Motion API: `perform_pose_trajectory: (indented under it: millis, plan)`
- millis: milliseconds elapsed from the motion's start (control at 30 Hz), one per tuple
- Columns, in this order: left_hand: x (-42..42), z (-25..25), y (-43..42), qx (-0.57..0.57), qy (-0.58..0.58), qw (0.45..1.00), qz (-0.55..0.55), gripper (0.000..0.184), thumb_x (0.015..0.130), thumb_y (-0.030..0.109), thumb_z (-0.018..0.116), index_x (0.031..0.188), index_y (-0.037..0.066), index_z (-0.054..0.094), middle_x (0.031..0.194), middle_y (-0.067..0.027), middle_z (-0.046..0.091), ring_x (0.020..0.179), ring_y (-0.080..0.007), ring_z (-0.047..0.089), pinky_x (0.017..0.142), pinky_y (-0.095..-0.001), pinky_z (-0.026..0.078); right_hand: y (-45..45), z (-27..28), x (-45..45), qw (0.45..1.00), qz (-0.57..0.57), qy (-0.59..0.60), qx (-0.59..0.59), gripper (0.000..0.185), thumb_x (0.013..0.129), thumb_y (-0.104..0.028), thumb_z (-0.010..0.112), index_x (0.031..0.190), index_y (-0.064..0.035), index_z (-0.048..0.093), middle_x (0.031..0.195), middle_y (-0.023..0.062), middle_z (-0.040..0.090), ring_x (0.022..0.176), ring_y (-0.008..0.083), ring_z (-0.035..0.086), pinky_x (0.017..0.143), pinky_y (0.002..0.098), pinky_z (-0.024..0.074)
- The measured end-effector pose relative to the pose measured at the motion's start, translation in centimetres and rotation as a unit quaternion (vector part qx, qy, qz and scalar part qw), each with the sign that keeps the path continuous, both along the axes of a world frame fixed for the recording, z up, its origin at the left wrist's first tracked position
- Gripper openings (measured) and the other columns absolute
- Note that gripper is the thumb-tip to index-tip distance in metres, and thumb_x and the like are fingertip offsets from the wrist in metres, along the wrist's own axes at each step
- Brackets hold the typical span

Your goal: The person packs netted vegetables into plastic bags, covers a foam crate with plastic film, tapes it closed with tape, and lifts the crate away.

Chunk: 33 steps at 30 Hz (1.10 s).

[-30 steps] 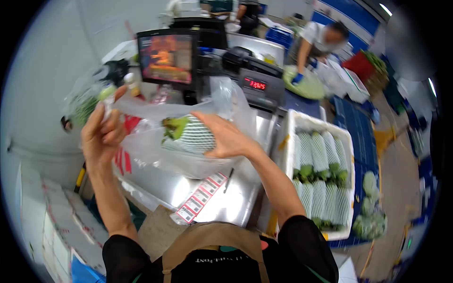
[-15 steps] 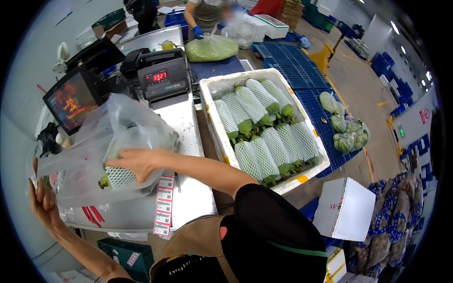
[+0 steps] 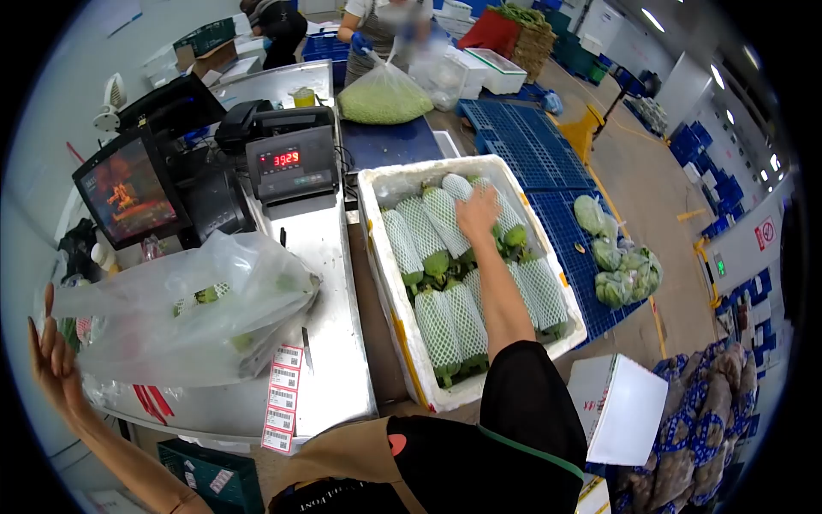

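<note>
At the left edge my left hand [image 3: 56, 360] pinches the mouth of a clear plastic bag [image 3: 171, 343], which lies across the metal table [image 3: 334, 343] with green, net-sleeved produce inside. My right hand [image 3: 478, 212] reaches into a white foam box [image 3: 390, 330] and rests on a net-sleeved vegetable [image 3: 458, 185] in its back row; the fingertips are partly hidden, so its grip is unclear. Two rows of green vegetables in white foam nets fill the box. A strip of labels [image 3: 282, 398] lies near the table's front edge, with a dark pen [image 3: 307, 349] beside it.
Behind the bag stand a monitor [image 3: 128, 188] and a scale with a red display [image 3: 293, 163]. A co-worker [image 3: 364, 38] in blue gloves holds a bag of green produce [image 3: 385, 92]. Blue pallets [image 3: 535, 163] and bagged greens [image 3: 629, 270] are at the right.
My right hand has left the plastic bag and moved right into the foam box. The bag has settled lower while my left hand keeps its edge. The co-worker's bag is raised more upright.
</note>
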<state>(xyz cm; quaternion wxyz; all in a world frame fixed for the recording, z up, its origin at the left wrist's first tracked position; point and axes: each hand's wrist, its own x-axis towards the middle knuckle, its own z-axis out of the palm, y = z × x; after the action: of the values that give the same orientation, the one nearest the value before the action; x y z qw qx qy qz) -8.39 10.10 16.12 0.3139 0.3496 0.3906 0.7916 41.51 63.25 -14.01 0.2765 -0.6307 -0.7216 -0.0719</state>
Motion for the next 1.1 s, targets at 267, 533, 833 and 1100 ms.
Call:
perform_pose_trajectory:
  millis: [267, 533, 833, 1100]
  plan:
    - [0.2, -0.4, 1.3, -0.006, -0.012, 0.996, 0.089, 0.058, 0.099, 0.019, 0.041, 0.143, -0.003, 0.011, 0.064, 0.0021, 0.034, 0.041, -0.0025, 0.025, 0.034, -0.0177, 0.022, -1.2, -1.8, 0.0, 0.979, -0.126, -0.07, -0.145, 0.063, 0.088, -0.046, 0.048, 0.123, 0.0054, 0.046, 0.128, 0.0253, 0.042, 0.119, 0.0402, 0.037, 0.093, 0.0586, 0.0299]
    - [1.7, -0.2, 0.8, -0.007, -0.009, 1.0, 0.013, 0.058, 0.099, 0.021, 0.04, 0.143, -0.002, 0.012, 0.063, 0.003, 0.034, 0.04, -0.002, 0.025, 0.033, -0.0177, 0.021, -1.0, -1.0, 0.7, 0.954, -0.21, 0.057, -0.208, 0.06, 0.076, -0.05, 0.061, 0.112, -0.0023, 0.058, 0.12, 0.0224, 0.046, 0.117, 0.0386, 0.038, 0.085, 0.0581, 0.0395]
    - [3.3, 0.0, 3.2, -0.023, -0.016, 0.999, 0.018, 0.056, 0.1, 0.021, 0.038, 0.143, -0.002, 0.012, 0.061, 0.003, 0.03, 0.04, -0.0021, 0.024, 0.034, -0.0173, 0.022, -3.0, -1.1, 3.7, 0.922, -0.175, 0.214, -0.271, 0.094, 0.063, -0.048, 0.074, 0.133, 0.0033, 0.039, 0.128, 0.029, 0.045, 0.119, 0.0422, 0.043, 0.099, 0.0478, 0.0361]
    - [6.2, 1.8, 3.0, -0.07, -0.07, 0.995, 0.015, 0.046, 0.095, 0.026, 0.048, 0.129, -0.003, 0.041, 0.06, 0.008, 0.024, 0.042, -0.0005, 0.022, 0.037, -0.0173, 0.017, -3.6, 4.1, 6.3, 0.77, -0.059, 0.515, -0.372, 0.046, 0.069, -0.036, 0.075, 0.096, -0.0015, 0.061, 0.08, 0.0087, 0.06, 0.063, 0.0197, 0.056, 0.044, 0.0339, 0.044]
